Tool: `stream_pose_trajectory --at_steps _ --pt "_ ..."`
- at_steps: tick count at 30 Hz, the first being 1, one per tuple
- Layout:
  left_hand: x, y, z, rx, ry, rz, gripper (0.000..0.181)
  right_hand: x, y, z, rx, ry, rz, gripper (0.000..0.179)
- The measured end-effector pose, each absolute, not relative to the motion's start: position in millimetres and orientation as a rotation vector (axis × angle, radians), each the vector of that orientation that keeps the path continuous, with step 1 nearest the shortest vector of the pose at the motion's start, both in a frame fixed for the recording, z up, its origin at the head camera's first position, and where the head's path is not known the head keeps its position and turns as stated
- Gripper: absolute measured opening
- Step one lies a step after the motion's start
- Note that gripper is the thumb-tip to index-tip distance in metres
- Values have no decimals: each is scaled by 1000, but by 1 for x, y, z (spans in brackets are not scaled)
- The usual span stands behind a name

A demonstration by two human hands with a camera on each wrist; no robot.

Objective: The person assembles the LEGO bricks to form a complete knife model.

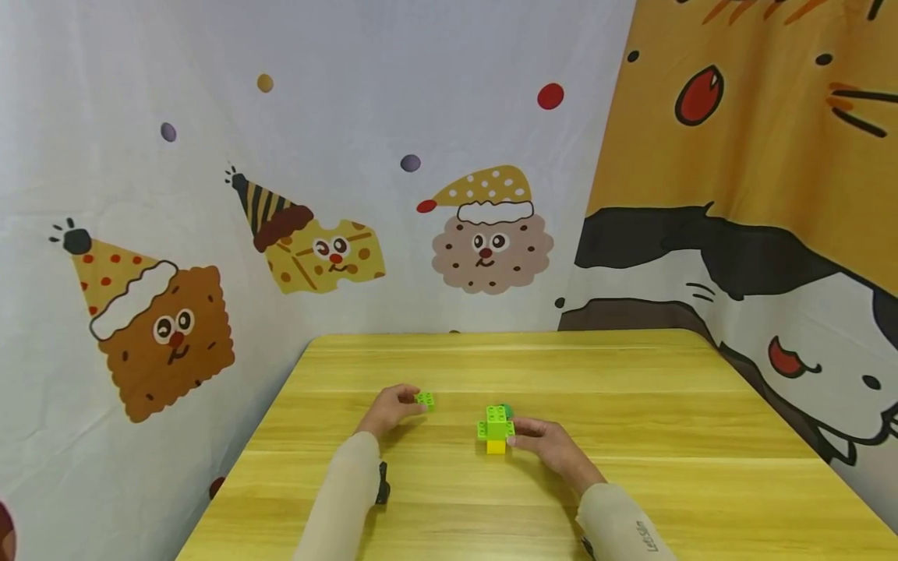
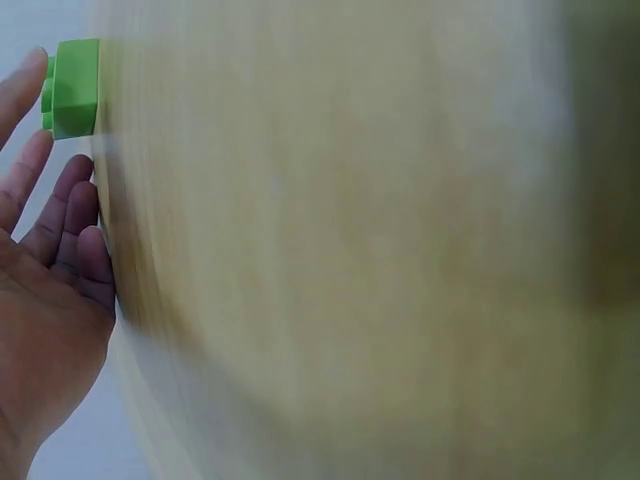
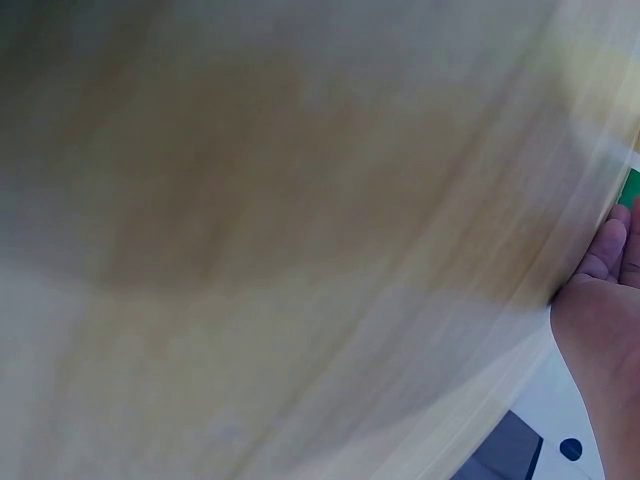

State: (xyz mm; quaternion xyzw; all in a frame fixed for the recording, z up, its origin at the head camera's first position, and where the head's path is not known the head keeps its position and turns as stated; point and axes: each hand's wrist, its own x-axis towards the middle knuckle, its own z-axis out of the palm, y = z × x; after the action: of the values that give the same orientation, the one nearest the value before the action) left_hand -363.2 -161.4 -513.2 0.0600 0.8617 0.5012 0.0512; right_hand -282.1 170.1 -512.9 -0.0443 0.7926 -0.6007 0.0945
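Note:
In the head view my left hand (image 1: 391,408) has thumb and index finger at a small lime-green building block (image 1: 426,401) on the table. The left wrist view shows this block (image 2: 76,90) with studs facing the fingertips and the other fingers curled in. Closer to the middle stands a block figure (image 1: 496,426), lime-green above, with side pieces and a yellow base. My right hand (image 1: 554,448) holds its right side piece between thumb and fingers. A darker green round piece (image 1: 507,410) shows partly behind it. The right wrist view barely catches this hand (image 3: 600,290).
Both hands are over a wood-grain table (image 1: 617,374) with rounded far corners. Behind it hangs a white cloth (image 1: 351,117) printed with cartoon snacks. An orange, black and white cartoon cloth (image 1: 758,156) hangs at the right.

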Motion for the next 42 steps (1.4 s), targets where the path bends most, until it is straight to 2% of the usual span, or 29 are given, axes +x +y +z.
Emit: stream_pose_trajectory --at_steps 12,20,32,42 --pt "-364 -158 -513 217 2700 1473 46 -282 169 -513 -146 2343 -1791 51" --pt "-362 -155 -513 194 2750 1451 34 -282 168 -514 -148 2351 -1789 50" --pt "-363 -154 -509 145 2743 1462 26 -280 169 -511 -135 2367 -1779 48" --pt "-362 -153 -499 223 2654 1583 29 -281 169 -512 -135 2360 -1764 53"
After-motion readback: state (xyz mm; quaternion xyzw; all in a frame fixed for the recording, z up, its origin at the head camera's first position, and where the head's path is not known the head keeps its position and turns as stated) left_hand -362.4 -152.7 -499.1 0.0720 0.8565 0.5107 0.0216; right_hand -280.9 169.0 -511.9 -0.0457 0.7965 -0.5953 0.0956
